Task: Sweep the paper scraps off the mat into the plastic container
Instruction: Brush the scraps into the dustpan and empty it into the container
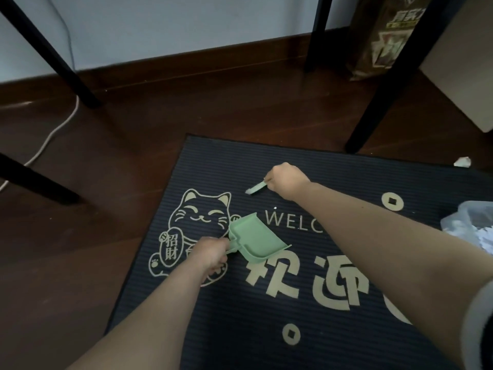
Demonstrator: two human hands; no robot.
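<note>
A dark ribbed welcome mat (266, 316) with a cat drawing lies on the wooden floor. My left hand (210, 253) grips the handle of a small green dustpan (253, 240), which rests tilted on the mat by the cat. My right hand (286, 180) is closed on a small green brush (254, 188), its bristle end touching the mat further back. A tiny white scrap (275, 208) lies between brush and dustpan. A clear plastic container (472, 225) with paper scraps in it sits at the right edge, partly cut off.
Black table legs (373, 102) stand near the mat's far right corner and at the left (53, 57). A crumpled paper piece (462, 162) lies on the floor at far right. A white cable (53, 129) runs along the floor on the left. A brown printed bag (378, 41) leans by the wall.
</note>
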